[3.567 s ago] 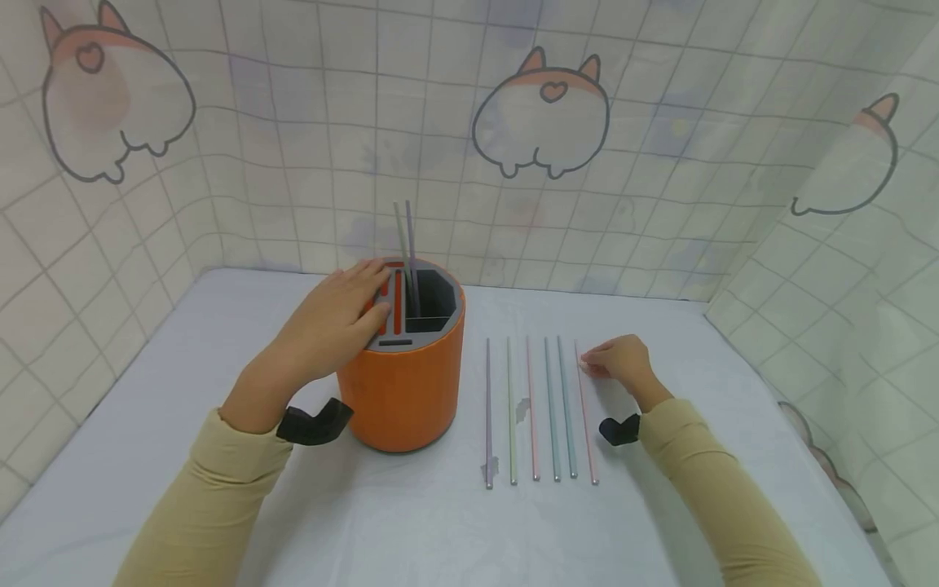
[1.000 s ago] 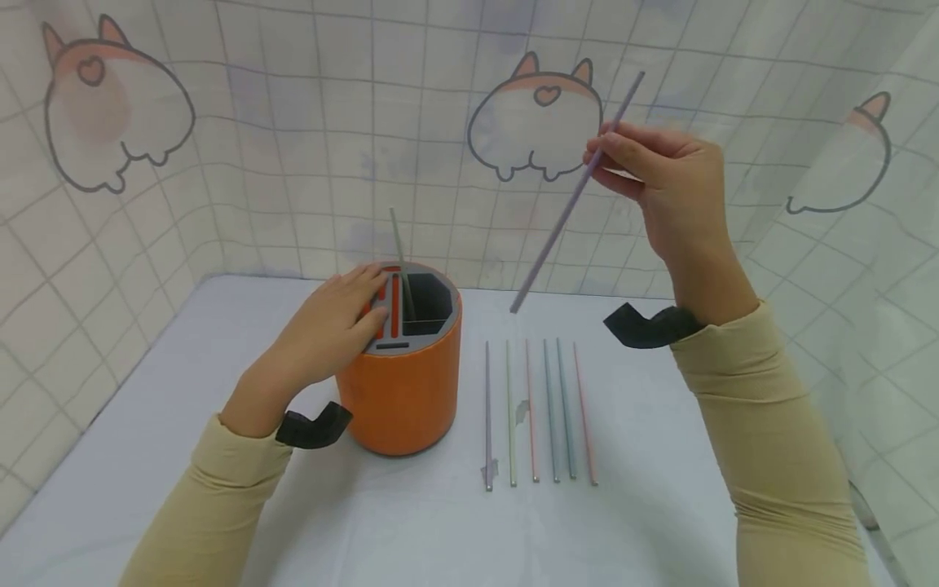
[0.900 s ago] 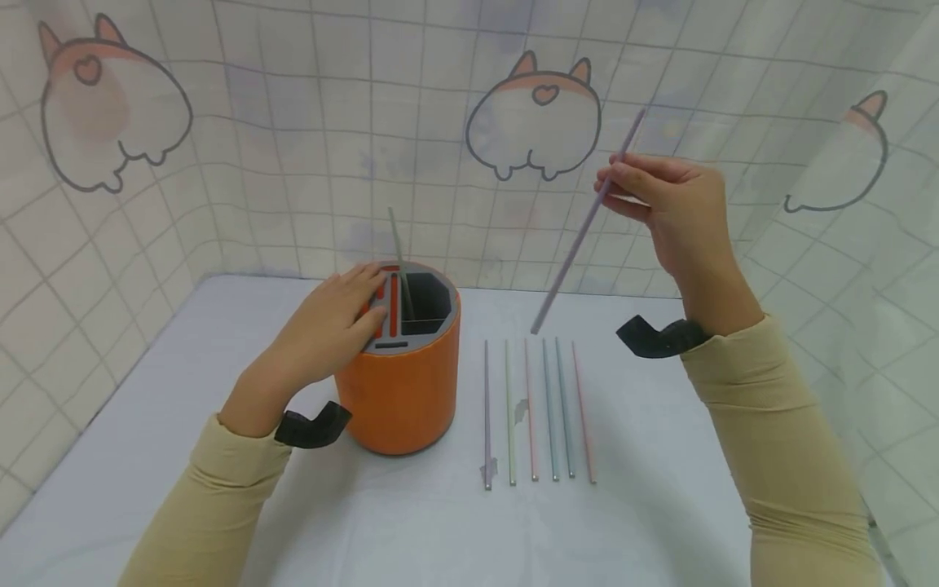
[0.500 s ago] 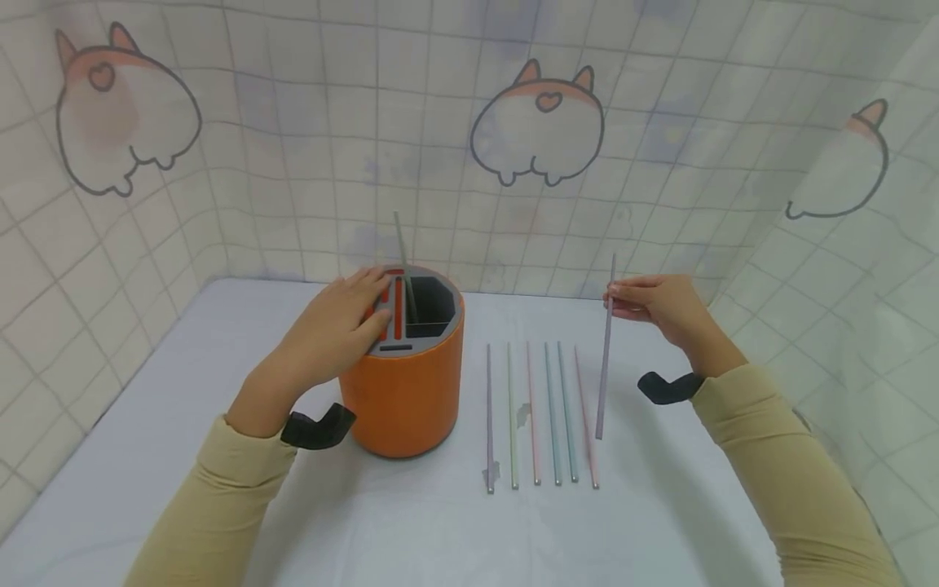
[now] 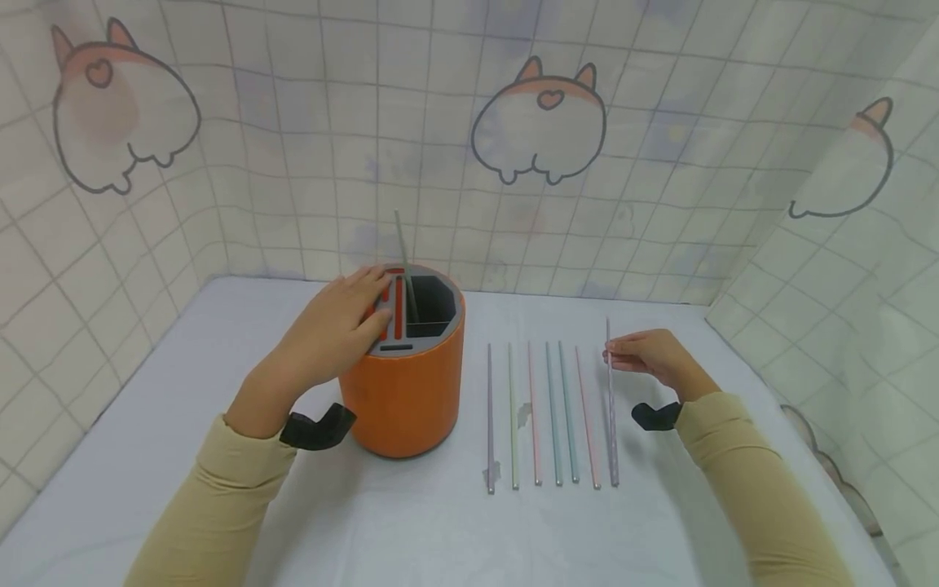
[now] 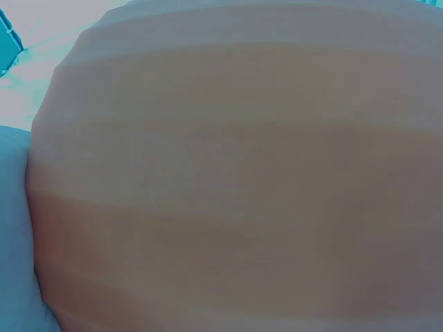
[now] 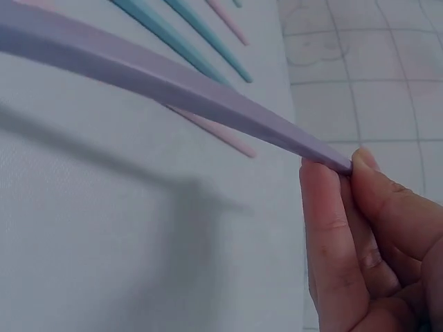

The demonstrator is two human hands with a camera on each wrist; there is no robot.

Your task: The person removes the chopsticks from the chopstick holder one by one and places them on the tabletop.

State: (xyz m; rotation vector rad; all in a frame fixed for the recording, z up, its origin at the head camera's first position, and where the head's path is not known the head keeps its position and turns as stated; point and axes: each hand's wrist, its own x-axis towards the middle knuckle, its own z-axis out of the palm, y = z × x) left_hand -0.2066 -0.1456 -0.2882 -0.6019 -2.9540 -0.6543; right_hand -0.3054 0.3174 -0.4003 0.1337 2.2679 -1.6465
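My left hand [image 5: 323, 326] rests on the grey slotted top of an orange utensil holder [image 5: 403, 399], fingers draped over its left part. A pale green chopstick [image 5: 403, 244] leans in the holder's dark open compartment. My right hand [image 5: 653, 355] pinches a purple chopstick [image 5: 612, 424] near its far end, low over the table at the right end of a row of chopsticks. In the right wrist view, the thumb and fingertips hold the purple chopstick [image 7: 208, 97] at its narrow end. The left wrist view is mostly filled by blurred skin.
Side by side on the white table [image 5: 411, 530] lie a purple chopstick [image 5: 490, 416], a green one [image 5: 513, 416], a pink one [image 5: 534, 416], two blue ones [image 5: 553, 416] and another pink one [image 5: 589, 432]. A checked curtain [image 5: 352, 163] stands behind.
The purple chopstick stood in the holder at first. My right hand then held it raised, and has since lowered it beside the right-hand pink chopstick. The left hand stays on the holder.
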